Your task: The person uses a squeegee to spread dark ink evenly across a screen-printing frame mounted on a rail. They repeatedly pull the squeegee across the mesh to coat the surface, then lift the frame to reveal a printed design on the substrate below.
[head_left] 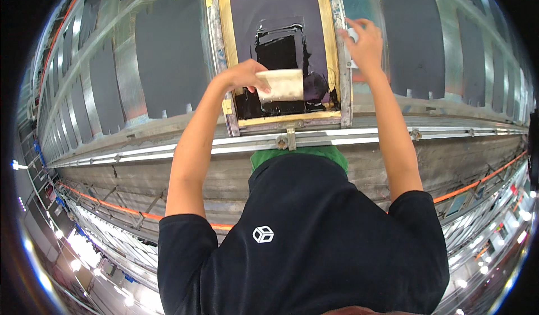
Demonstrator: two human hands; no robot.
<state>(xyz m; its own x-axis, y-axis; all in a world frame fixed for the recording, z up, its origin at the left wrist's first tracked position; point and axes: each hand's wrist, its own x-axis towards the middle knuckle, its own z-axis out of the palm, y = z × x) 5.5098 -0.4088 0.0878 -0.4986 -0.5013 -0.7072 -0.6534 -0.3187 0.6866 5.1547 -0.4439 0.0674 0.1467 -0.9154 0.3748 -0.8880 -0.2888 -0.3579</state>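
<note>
My left hand (pixel 247 75) is closed on the left end of a pale cream squeegee (pixel 286 84), which stands across the lower half of a printing screen. The screen's frame (pixel 329 46) is edged with yellow tape, and its dark purple mesh (pixel 275 3) carries a thick patch of glossy black ink (pixel 281 48). Ink is also smeared around and below the squeegee. At the frame's right side, my right hand (pixel 366 43) has its fingers spread and curved. Beside those fingers sits a small white piece (pixel 352 34); whether they touch it I cannot tell.
Dark rectangular panels (pixel 168 57) lie in a row on the long table, on both sides of the screen. A metal rail (pixel 224 144) with bolts runs along the table's near edge, close to my body. An orange line (pixel 471 187) runs lower down.
</note>
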